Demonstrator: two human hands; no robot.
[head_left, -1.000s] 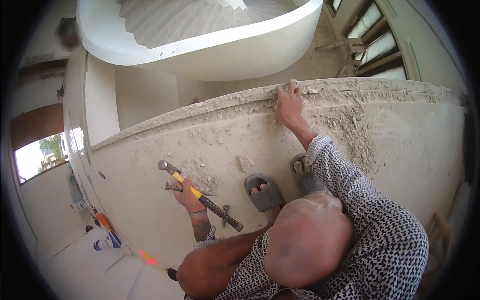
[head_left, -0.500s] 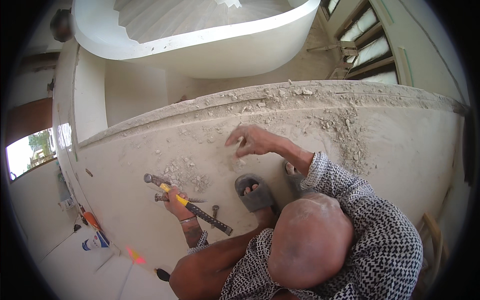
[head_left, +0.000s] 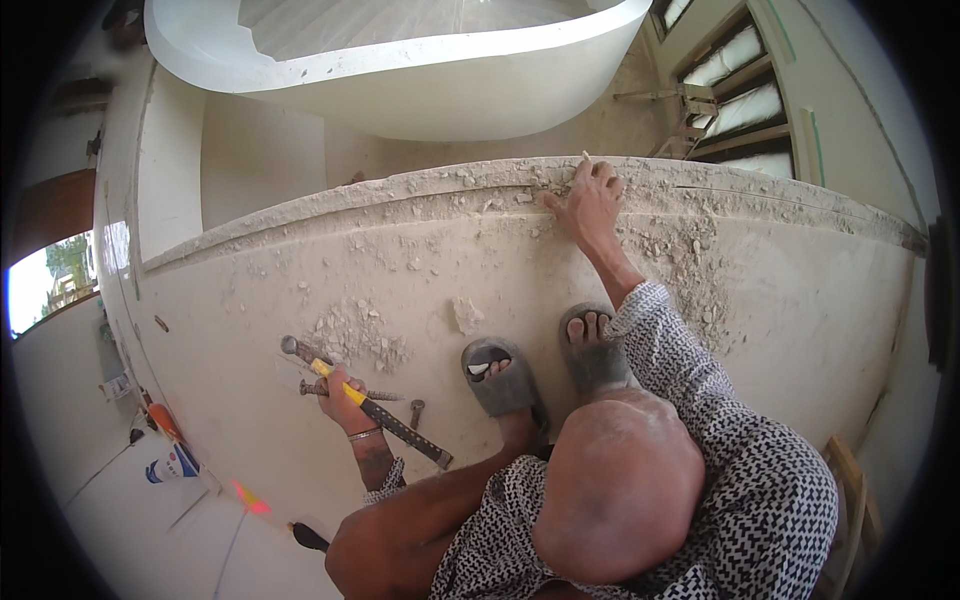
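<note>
My left hand [head_left: 340,395] is closed around a hammer [head_left: 400,430] with a yellow and black handle. The same hand also holds a long metal screw-like spike [head_left: 382,395] crosswise. A second, shorter bolt-like piece [head_left: 416,412] lies on the dusty floor beside it. My right hand [head_left: 595,205] reaches to the rubble-strewn ledge [head_left: 430,195], its thumb apart from the fingers. Its fingertips are at a small pale chunk [head_left: 586,157] on the ledge's far edge; no grip on it shows. Another pale chunk [head_left: 466,315] lies near my left sandal [head_left: 500,378].
Broken rubble [head_left: 360,335] lies in a heap beyond the hammer, with more scattered along [head_left: 700,250] the right. Past the ledge, the level drops toward a white curved stair wall [head_left: 430,90]. An orange-handled tool [head_left: 163,420] and a white-blue bag [head_left: 172,464] are at left.
My right hand has moved forward and right, from above the floor to the ledge. A pale chunk now lies where it hovered. My left hand keeps the hammer and spike.
</note>
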